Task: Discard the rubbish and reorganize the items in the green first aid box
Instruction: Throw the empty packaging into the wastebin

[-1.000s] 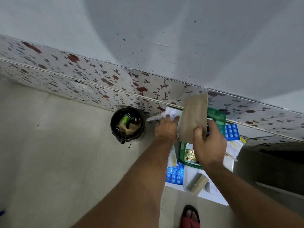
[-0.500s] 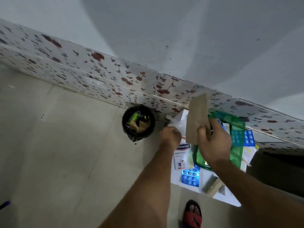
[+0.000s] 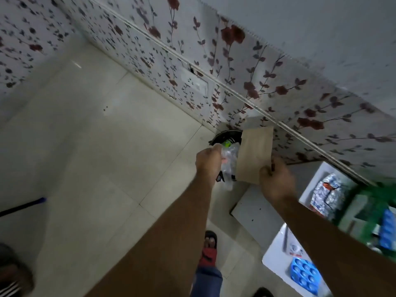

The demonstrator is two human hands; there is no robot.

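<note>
Crowding the bin – wrapper, paper bag

Bin on floor against wall, both hands over it: left hand gripping plastic wrapper, right hand gripping paper bag; first aid box far right.

Both arms outstretched — left hand, right hand clenched
</note>
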